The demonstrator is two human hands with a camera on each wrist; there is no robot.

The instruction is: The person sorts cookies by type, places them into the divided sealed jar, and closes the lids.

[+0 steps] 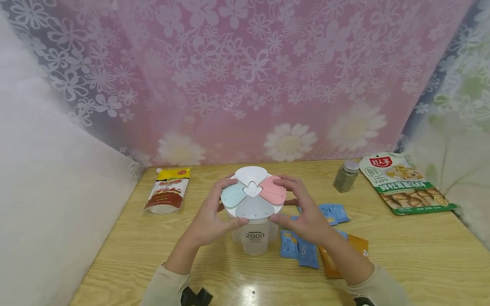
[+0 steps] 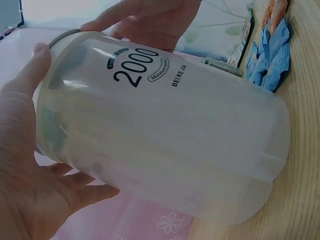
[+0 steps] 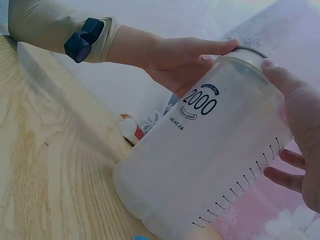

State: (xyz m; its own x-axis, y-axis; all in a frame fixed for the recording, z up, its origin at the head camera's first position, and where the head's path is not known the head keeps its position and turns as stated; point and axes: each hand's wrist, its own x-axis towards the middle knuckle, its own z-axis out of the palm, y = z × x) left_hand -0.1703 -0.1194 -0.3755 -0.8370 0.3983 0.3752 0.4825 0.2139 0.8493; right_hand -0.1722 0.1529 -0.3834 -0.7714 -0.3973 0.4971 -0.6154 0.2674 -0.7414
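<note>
While my left hand (image 1: pixel 212 214) and right hand (image 1: pixel 304 212) hold the round, four-coloured plastic lid (image 1: pixel 252 189), I should keep it level.

Canister (image 1: pixel 255 238): back side hidden in head view, lettering under 2000 too small to read. Right of canister: right forearm (image 1: pixel 344 257) covers part of orange packaging (image 1: pixel 358 243); print on blue packets (image 1: pixel 308 254) not readable. At canister top: left hand (image 2: pixel 30 170), cut by edge in left wrist view.
</note>
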